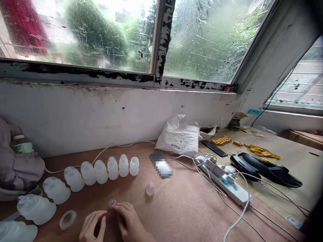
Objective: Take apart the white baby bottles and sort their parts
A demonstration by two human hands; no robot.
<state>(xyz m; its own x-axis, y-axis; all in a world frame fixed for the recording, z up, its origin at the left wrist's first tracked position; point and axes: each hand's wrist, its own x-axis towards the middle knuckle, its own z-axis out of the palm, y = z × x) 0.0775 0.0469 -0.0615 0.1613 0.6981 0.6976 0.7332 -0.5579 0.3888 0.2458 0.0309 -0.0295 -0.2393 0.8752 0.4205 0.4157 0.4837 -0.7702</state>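
My right hand (131, 220) has its fingertips pinched on a small clear bottle nipple (112, 203), low over the brown tabletop. Just left of it, my left hand (93, 227) holds nothing, its thumb and curved fingers apart. A translucent white collar ring (63, 224) lies flat to the left of my hands. Beyond them, a clear dome cap (150, 189) stands by itself. Several frosted baby bottles (88, 173) form a curved row from the lower left. The bottle at the row's right end (134, 167) has an open neck, while its neighbours carry clear tops.
A blurred-out phone-like item (163, 166) lies beyond the cap. Further right are a power strip (227, 183) with looping white cables, a white plastic bag (178, 136), a black phone (214, 148) and a black device (264, 169). A grey bag (17, 164) sits at left.
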